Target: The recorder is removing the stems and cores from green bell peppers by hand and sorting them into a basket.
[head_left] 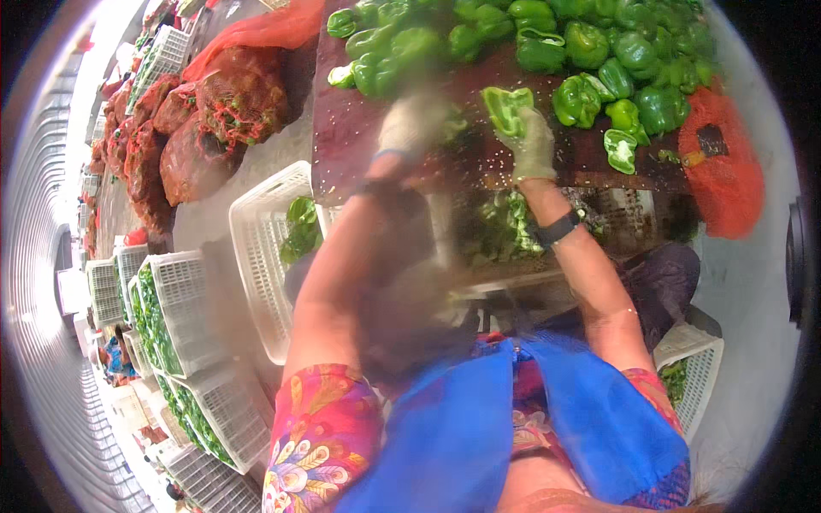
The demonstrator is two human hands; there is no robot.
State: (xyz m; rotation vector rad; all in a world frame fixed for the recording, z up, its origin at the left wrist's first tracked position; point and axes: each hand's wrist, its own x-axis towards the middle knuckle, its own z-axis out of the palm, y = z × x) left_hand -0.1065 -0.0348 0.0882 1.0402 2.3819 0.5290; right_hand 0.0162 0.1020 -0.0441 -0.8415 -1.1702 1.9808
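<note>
My right hand (532, 147), in a pale work glove, grips a cut green bell pepper (506, 109) with its hollow inside showing. To its left, my gloved left hand (412, 126) is smeared by motion over the dark red work surface (351, 158); its fingers and anything in them cannot be made out. Whole green bell peppers (637, 56) are heaped along the far side. Near my right hand lie an opened pepper (578, 101) and a cut piece (620, 150) with its pale inside up. Small pale seeds are scattered over the surface.
A white plastic crate (244, 227) with green pieces stands left of my knees; another crate (697, 368) is at lower right. Beneath the work edge lie pepper scraps (517, 218). Red mesh sacks (205, 141) and stacked crates (209, 410) fill the left. Red netting (727, 184) hangs at right.
</note>
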